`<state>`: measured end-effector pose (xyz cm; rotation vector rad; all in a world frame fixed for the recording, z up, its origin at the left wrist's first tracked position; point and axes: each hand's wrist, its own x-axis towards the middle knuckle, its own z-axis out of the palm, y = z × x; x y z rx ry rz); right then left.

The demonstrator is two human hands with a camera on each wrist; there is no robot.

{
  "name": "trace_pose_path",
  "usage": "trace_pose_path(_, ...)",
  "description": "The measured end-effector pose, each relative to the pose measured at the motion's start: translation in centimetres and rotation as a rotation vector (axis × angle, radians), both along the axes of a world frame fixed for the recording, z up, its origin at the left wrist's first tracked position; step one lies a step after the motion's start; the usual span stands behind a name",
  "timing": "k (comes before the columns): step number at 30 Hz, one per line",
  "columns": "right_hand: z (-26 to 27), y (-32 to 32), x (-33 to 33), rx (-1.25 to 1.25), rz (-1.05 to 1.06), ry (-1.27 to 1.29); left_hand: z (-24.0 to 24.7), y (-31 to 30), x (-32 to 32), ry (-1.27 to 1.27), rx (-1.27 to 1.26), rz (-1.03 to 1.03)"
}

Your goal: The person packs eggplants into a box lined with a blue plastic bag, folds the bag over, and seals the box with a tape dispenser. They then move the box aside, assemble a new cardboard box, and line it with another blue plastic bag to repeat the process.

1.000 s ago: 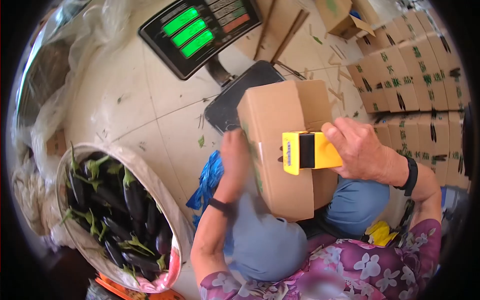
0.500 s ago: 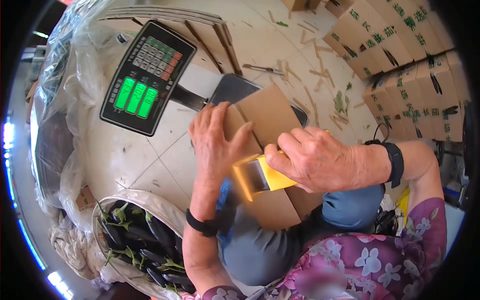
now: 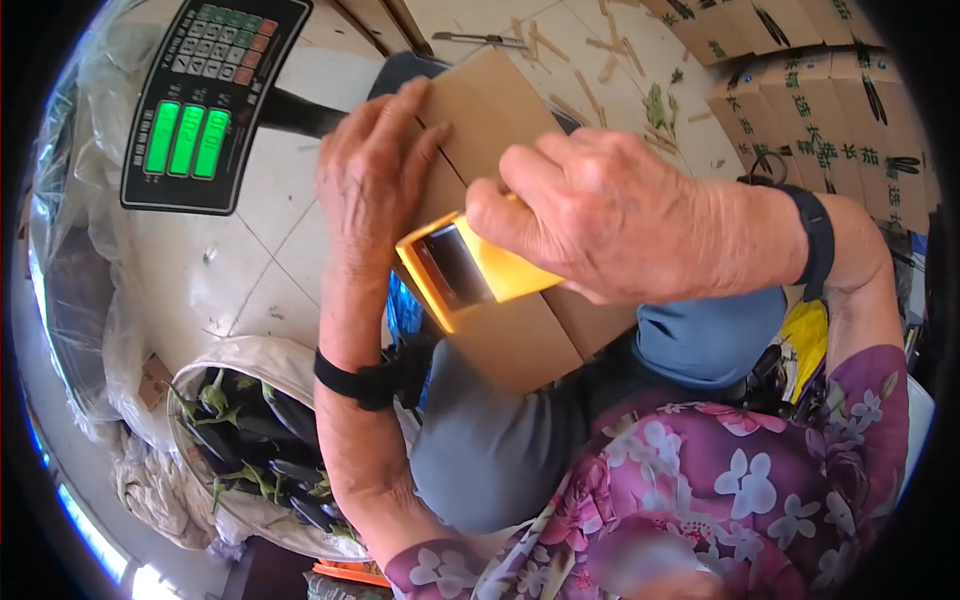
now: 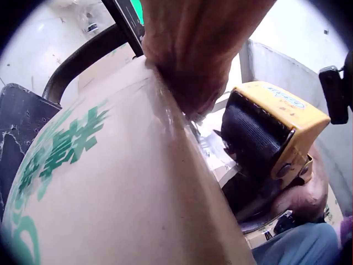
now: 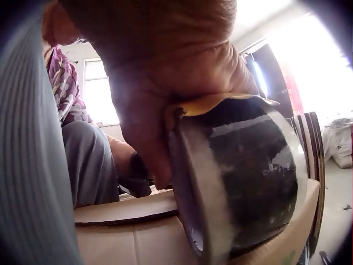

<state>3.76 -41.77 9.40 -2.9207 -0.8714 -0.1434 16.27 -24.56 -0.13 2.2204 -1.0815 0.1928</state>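
A cardboard box with its top flaps folded in stands in front of the person's knees. My left hand presses along its far left top edge, fingers extended and thumb spread on the flap. My right hand grips a yellow tape dispenser close over the flap seam. A wide roll of packing tape sits in the dispenser in the right wrist view. In the left wrist view, clear tape shines at the box's upper edge, beside green printed characters.
A scale's lit display stands at the upper left. Below it, a lined basket holds several eggplants. Printed boxes are stacked at the right. A knife and cardboard strips lie on the floor.
My left hand went from the box's left side to its top edge. The right hand brought the tape dispenser leftward and turned it over the seam. The head view shifted, and the flaps now lie closed.
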Motion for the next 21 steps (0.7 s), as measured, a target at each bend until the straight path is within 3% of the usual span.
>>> trace_pose_path(21,0.3,0.2,-0.1,-0.047,0.035,0.106,-1.4,1.2,0.7,-0.106,0.060,-0.055)
